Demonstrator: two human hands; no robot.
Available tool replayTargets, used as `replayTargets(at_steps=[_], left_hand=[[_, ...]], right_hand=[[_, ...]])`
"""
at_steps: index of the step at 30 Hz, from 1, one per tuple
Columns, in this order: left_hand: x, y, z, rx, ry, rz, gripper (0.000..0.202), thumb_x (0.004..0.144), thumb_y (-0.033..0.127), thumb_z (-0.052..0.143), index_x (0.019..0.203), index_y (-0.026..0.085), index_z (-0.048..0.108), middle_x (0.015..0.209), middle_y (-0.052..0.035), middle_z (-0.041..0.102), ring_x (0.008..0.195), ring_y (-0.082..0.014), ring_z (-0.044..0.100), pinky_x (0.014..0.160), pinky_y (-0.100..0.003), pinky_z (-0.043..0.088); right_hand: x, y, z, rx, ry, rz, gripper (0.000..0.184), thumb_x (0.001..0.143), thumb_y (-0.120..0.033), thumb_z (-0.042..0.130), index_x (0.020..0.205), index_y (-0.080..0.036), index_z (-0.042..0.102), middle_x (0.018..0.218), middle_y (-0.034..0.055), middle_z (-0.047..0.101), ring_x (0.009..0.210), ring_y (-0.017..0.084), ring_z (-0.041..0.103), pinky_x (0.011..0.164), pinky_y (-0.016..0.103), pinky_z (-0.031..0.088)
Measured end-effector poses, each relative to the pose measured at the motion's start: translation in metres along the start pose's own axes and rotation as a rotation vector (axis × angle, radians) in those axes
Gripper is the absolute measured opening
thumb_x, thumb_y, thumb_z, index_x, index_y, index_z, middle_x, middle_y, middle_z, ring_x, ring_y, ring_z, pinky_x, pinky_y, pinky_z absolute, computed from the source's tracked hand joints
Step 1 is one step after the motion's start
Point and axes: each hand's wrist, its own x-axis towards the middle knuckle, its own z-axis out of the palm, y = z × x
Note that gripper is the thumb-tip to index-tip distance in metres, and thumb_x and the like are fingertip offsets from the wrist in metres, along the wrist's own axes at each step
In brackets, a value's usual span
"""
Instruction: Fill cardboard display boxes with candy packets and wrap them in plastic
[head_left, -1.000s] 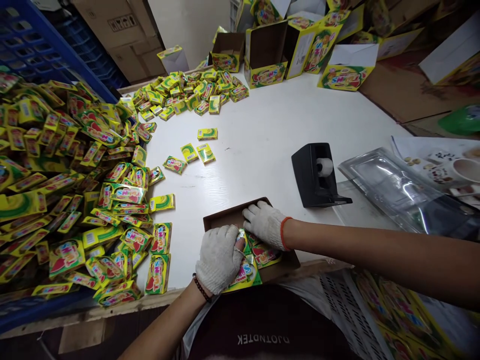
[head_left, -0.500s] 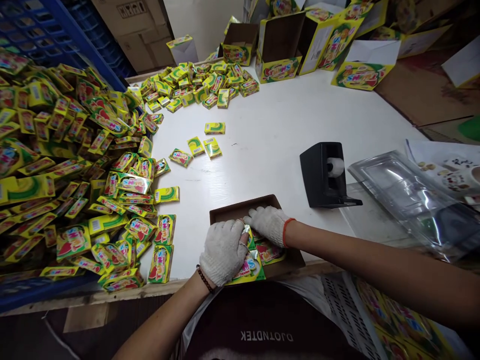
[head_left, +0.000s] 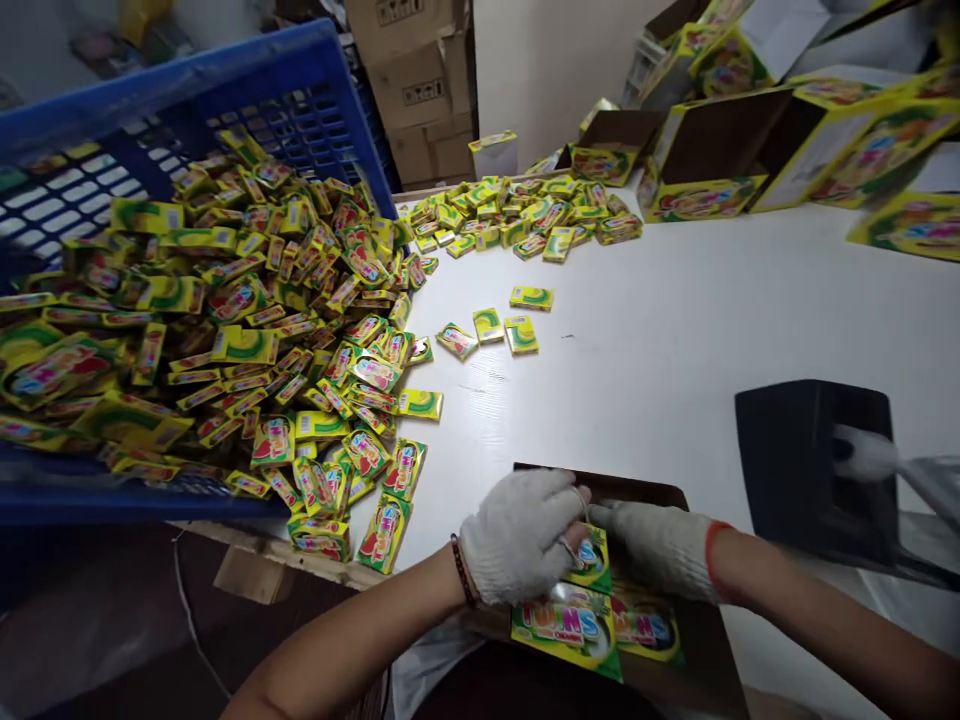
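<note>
A shallow brown cardboard box (head_left: 705, 640) lies at the table's front edge, holding several yellow-and-green TWINS packs (head_left: 566, 630). My left hand (head_left: 521, 540), in a white knit glove with bare fingertips, is over the box's left side. Its fingers are bent round a TWINS pack (head_left: 595, 565), which is partly covered. Inside the box, my right hand (head_left: 652, 548), gloved with an orange cuff, has its fingers together beside that pack. What those fingers grip, if anything, is hidden.
A blue crate (head_left: 322, 95) heaped with packs is tipped toward the table on the left. Loose packs (head_left: 487, 325) lie mid-table, with another pile (head_left: 525, 215) behind. Open display cartons (head_left: 705, 195) stand at the back right. A black tape dispenser (head_left: 795, 470) sits right of the box.
My view has swung left, so everything appears further right and more of the crate shows. Both hands stay at the box; the left fingers have shifted over the pack.
</note>
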Motion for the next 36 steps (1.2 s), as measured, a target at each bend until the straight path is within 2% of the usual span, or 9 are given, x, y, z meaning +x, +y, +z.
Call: replayTargets(at_steps=[5,9,13,16,20,24,27,31,36], left_hand=[[0.007,-0.093,-0.045,0.22,0.071,-0.416,0.054,0.079,0.008,0.055,0.132,0.015,0.056,0.133,-0.0175,0.058,0.127,-0.0303,0.052,0.109,-0.046,0.04],[0.012,-0.149,-0.064,0.199,0.072,-0.587,0.055,0.072,0.004,0.061,0.126,0.012,0.059,0.117,-0.0203,0.065,0.117,-0.0363,0.056,0.103,-0.058,0.039],[0.032,-0.143,-0.049,-0.005,0.145,-0.465,0.063,0.081,0.014,0.061,0.142,0.019,0.045,0.121,-0.0099,0.065,0.104,-0.0202,0.063,0.095,-0.038,0.05],[0.063,-0.127,-0.032,-0.336,0.251,-0.345,0.058,0.089,0.019,0.056,0.145,0.019,0.041,0.118,-0.0063,0.067,0.095,-0.0142,0.066,0.084,-0.028,0.054],[0.108,-0.144,-0.038,-0.284,0.434,-0.594,0.034,0.102,0.031,0.037,0.125,0.016,0.058,0.113,-0.01,0.066,0.102,-0.0192,0.064,0.088,-0.033,0.052],[0.134,-0.186,-0.052,-0.087,0.514,-0.894,0.044,0.094,0.047,0.051,0.122,0.013,0.055,0.133,-0.0219,0.05,0.126,-0.0368,0.049,0.1,-0.051,0.042],[0.139,-0.203,-0.048,0.007,0.421,-0.963,0.05,0.077,0.041,0.071,0.117,0.015,0.056,0.132,-0.0213,0.048,0.126,-0.0425,0.046,0.102,-0.055,0.039],[0.129,-0.204,-0.034,0.037,0.239,-0.816,0.036,0.074,0.029,0.07,0.109,0.023,0.063,0.133,-0.0139,0.048,0.117,-0.035,0.055,0.098,-0.046,0.045],[0.106,-0.193,-0.029,-0.004,0.073,-0.577,0.043,0.073,0.019,0.068,0.115,0.029,0.066,0.143,-0.0048,0.048,0.124,-0.0257,0.053,0.103,-0.032,0.046]], right_hand=[[-0.015,-0.003,-0.057,0.281,-0.076,-0.015,0.016,0.074,-0.024,0.061,0.087,-0.024,0.07,0.078,0.0028,0.071,0.071,0.022,0.066,0.065,0.031,0.051],[-0.002,-0.021,-0.097,0.483,0.092,-0.124,0.024,0.081,-0.034,0.058,0.097,-0.021,0.07,0.096,0.0078,0.074,0.087,0.025,0.068,0.079,0.036,0.055],[0.055,-0.027,-0.101,0.699,0.33,-0.073,0.057,0.079,-0.039,0.063,0.132,-0.019,0.053,0.13,0.0164,0.063,0.12,0.03,0.059,0.098,0.045,0.051],[0.098,-0.024,-0.094,0.968,0.319,-0.146,0.077,0.075,-0.046,0.069,0.141,-0.018,0.04,0.13,0.0181,0.062,0.119,0.03,0.06,0.096,0.046,0.052],[0.115,-0.021,-0.09,1.215,0.258,-0.056,0.06,0.08,-0.046,0.066,0.128,-0.017,0.046,0.111,0.0122,0.068,0.096,0.024,0.068,0.091,0.042,0.055],[0.102,-0.009,-0.093,0.971,0.352,0.154,0.073,0.076,-0.031,0.068,0.141,-0.017,0.036,0.1,0.0046,0.068,0.092,0.021,0.068,0.086,0.036,0.055],[0.098,0.005,-0.093,0.78,0.278,0.19,0.045,0.073,-0.026,0.065,0.116,-0.017,0.055,0.086,0.0016,0.066,0.078,0.02,0.065,0.069,0.031,0.052],[0.106,0.014,-0.09,0.289,0.296,-0.028,0.009,0.07,-0.011,0.059,0.073,-0.019,0.057,0.083,0.0023,0.059,0.073,0.016,0.055,0.065,0.027,0.043],[0.129,0.006,-0.088,-0.123,0.337,-0.297,0.014,0.08,-0.006,0.056,0.081,-0.018,0.064,0.097,0.0076,0.059,0.082,0.018,0.056,0.073,0.029,0.042]])
